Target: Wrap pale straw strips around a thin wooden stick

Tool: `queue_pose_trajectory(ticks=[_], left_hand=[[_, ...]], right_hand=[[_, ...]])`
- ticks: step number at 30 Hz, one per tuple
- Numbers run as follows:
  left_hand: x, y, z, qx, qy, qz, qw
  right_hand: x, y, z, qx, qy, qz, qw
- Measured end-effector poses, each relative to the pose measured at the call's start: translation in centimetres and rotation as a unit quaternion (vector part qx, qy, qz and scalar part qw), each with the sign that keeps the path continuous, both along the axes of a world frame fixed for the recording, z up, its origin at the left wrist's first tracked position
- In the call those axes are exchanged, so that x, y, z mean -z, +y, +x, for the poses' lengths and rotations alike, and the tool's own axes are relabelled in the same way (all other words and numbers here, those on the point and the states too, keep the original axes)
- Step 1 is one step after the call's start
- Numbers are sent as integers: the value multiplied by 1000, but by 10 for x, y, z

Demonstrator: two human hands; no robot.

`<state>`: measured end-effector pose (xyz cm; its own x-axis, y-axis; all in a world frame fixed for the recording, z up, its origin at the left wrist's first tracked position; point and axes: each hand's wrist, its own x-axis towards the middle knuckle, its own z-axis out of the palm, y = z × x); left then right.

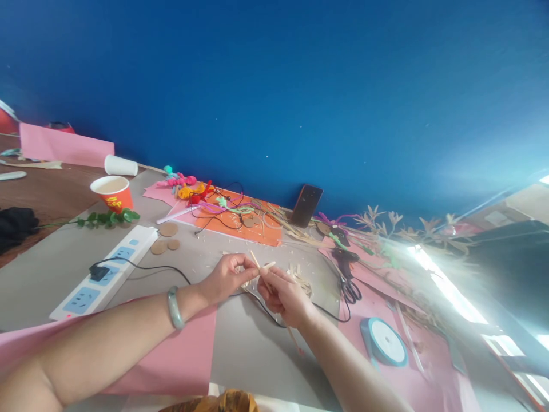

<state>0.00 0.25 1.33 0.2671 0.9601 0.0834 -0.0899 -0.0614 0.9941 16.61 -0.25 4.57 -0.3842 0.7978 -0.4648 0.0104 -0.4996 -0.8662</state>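
Observation:
In the middle of the head view my left hand [229,279] and my right hand [285,296] meet above the grey tabletop. Both pinch thin pale straw-like strips [254,259] that cross between the fingertips. The long tail of a strip [294,341] comes out below my right hand, its tip reddish. Which hand grips which strip is partly hidden by the fingers. Just beyond my right hand lies a loose heap of pale strips [305,281], with small scraps scattered around. A black cable [270,312] passes under both hands. My left wrist wears a pale green bangle [175,308].
Left are a power strip [124,252], wooden discs [168,229] and a red paper cup [112,193]. At the back, a phone [306,205] leans against the blue wall. Right are a dark glue gun [345,262], scissors [352,292], a ribbon spool [387,341] and dried stems.

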Motion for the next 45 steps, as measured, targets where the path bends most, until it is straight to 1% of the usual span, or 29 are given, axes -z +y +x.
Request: queue_pose_trajectory(ticks=[4,8,10,13,15,17,18,20,22,24,26,30,34,39,42,45], left_hand=[[-1,1,-3,9,13,-2,1000],[3,4,-3,-5,12,-14,1000],[6,5,-3,-6,3,-32,999],[9,5,-1,-8,-17,-57,998],[10,5,-1,-15,-29,-59,998],[11,5,0,-24,-35,-50,998],[11,5,0,-27,-38,-48,998],[12,6,0,-29,-37,-52,998],[12,6,-1,-30,-26,-48,998],[11,6,-1,-29,-11,-26,999],[9,5,0,-20,-4,-4,1000],[5,2,1,-10,-16,-10,1000],[0,0,1,7,-23,-11,1000],[-6,-1,0,11,-11,6,1000],[-5,0,-1,11,-8,11,1000],[-5,0,-1,13,-9,16,1000]], right_hand=[[-3,3,3,-23,48,-47,997],[-11,5,11,-27,96,-50,994],[-17,7,18,-16,111,-44,993],[-24,13,26,33,118,-10,992],[-25,15,27,74,100,32,992],[-23,15,24,86,58,71,992],[-22,13,21,75,33,88,993],[-18,7,14,28,-19,119,992],[-13,1,6,-9,-70,152,986],[-10,-4,0,-15,-107,178,978],[-6,-7,-4,-1,-118,184,976],[-2,-6,-6,19,-82,141,986],[0,-2,-3,10,-12,51,999],[3,2,1,-18,59,-55,997],[5,4,2,-19,77,-87,993],[6,4,1,-27,93,-99,990]])
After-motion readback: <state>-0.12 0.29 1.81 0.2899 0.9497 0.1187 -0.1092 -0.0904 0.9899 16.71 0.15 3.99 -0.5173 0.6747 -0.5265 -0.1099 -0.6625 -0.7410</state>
